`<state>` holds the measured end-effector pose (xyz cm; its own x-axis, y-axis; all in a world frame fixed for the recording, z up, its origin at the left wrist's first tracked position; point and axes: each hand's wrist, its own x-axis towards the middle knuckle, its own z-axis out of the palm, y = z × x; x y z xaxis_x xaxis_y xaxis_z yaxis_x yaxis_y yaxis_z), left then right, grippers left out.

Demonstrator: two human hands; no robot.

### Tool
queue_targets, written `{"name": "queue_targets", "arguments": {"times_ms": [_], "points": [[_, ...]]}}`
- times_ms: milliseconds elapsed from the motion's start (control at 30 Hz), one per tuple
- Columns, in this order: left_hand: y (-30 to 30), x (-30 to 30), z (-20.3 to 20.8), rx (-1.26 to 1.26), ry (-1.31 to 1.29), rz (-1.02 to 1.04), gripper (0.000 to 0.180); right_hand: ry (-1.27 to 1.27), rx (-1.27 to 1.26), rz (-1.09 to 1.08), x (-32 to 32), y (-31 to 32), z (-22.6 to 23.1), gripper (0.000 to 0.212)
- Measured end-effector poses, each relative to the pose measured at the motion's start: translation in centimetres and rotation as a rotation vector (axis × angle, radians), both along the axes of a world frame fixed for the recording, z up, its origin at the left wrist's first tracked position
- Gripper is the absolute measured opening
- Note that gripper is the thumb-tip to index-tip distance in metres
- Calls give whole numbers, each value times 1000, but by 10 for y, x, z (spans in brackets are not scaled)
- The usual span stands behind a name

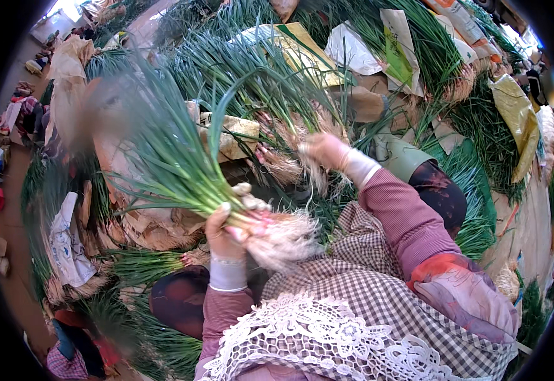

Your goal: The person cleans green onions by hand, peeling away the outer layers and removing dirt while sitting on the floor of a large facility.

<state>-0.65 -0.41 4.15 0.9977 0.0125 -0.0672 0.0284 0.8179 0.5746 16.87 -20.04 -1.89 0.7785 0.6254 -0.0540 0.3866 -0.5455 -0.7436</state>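
A thick bunch of green onions [194, 190] slants up to the left, its pink-white bulbs and shaggy pale roots pointing at my lap. My left hand [227, 232] is closed around the lower stalks, just above the bulbs; a light glove or finger cover shows on its fingertips. Farther right, my right hand [326, 152] is closed at the root end of the piled green onions [270, 108], its fingers curled against thin white roots. What exactly lies between those fingers is partly hidden. White cuffs circle both wrists.
Heaps of green onions surround me. Among them lie a yellow sack [302, 54], a white sack [70, 244], a green-and-white sack [400, 54] and a yellow bag [518, 127]. Brown sheeting [131, 171] is at left. My checked apron [366, 286] covers my lap. Other people sit at the far left.
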Motion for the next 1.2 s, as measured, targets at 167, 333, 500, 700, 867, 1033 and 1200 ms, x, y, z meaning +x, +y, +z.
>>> {"name": "queue_targets", "arguments": {"times_ms": [167,333,500,700,867,1033,1200], "points": [[-1,-2,-38,-114,152,-15,29,421,272,-126,-55,14,11,29],[-18,2,-39,-145,162,-10,29,159,106,223,-96,22,1,40],[-31,0,-27,-93,182,26,30,1347,804,8,-78,39,-21,57],[-27,-7,-43,-77,52,22,30,1641,1393,-330,-75,78,-21,30],[-32,-5,-43,-161,70,23,27,1267,896,-498,-87,74,-14,22],[-40,0,-46,-157,216,-12,23,-222,234,-472,-62,79,-20,20],[-33,-3,-38,-98,221,-40,24,-184,-44,-564,-41,32,-26,23]]}}
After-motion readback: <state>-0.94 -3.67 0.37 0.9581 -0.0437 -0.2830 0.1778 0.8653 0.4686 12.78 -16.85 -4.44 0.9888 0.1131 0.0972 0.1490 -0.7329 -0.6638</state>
